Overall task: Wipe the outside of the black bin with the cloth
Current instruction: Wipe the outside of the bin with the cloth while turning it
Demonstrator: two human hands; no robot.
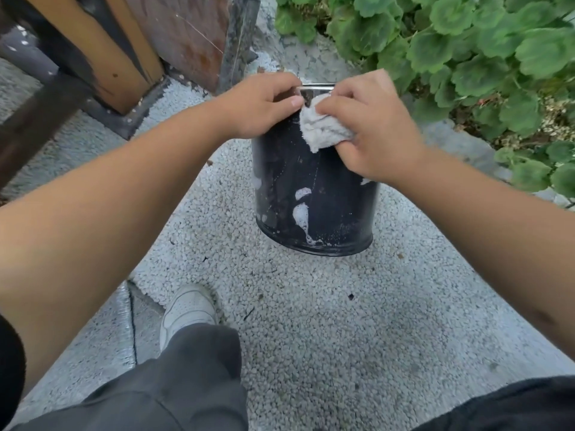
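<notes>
Now left hand (264, 104) curls over black bin (314, 194) rim; right hand (370, 126) grip bunches cloth (320, 126).

Both hands hide the black bin's (314, 194) top rim.

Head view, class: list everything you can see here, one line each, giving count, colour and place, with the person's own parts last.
bin: one, black with white smears, standing on the gravel ground, centre
cloth: one, pale grey, pressed on the bin's upper side
ground: pale grey gravel, underfoot
plants: green leaves, upper right
wooden post: one, brown and black, upper left
shoe: one, white, lower centre
trousers: dark grey, bottom
left hand: grips the bin's rim
right hand: holds the cloth
</notes>
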